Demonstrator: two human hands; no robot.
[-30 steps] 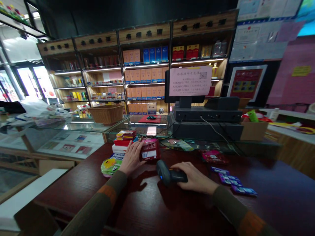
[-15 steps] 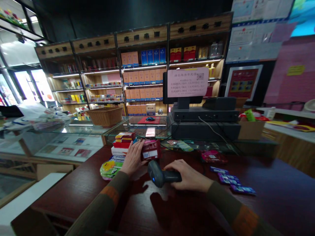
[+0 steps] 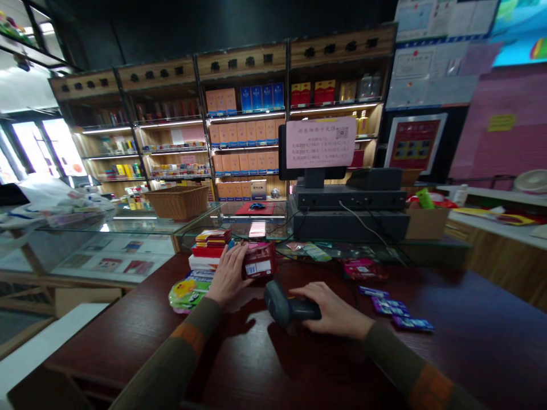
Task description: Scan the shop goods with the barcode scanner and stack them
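Note:
My left hand (image 3: 229, 274) grips a dark red snack packet (image 3: 260, 261) from its left side, and a white label with a barcode on it faces me. My right hand (image 3: 327, 308) is wrapped round the handle of a black barcode scanner (image 3: 281, 304). The scanner's head is just below and to the right of the packet, apart from it. Left of my left hand lies a green and yellow packet (image 3: 183, 293). Behind that hand stands a stack of red and yellow boxes (image 3: 211, 242).
Small purple packets (image 3: 390, 306) and a red-pink packet (image 3: 363, 269) lie to the right on the dark wooden counter (image 3: 141, 336). A register with a monitor (image 3: 318, 145) stands behind, cables trailing. A wicker basket (image 3: 177, 204) sits on the glass case at back left.
The scanner and my right hand have shifted slightly right and away from the packet. My left hand still holds the packet. The whole view has turned a little.

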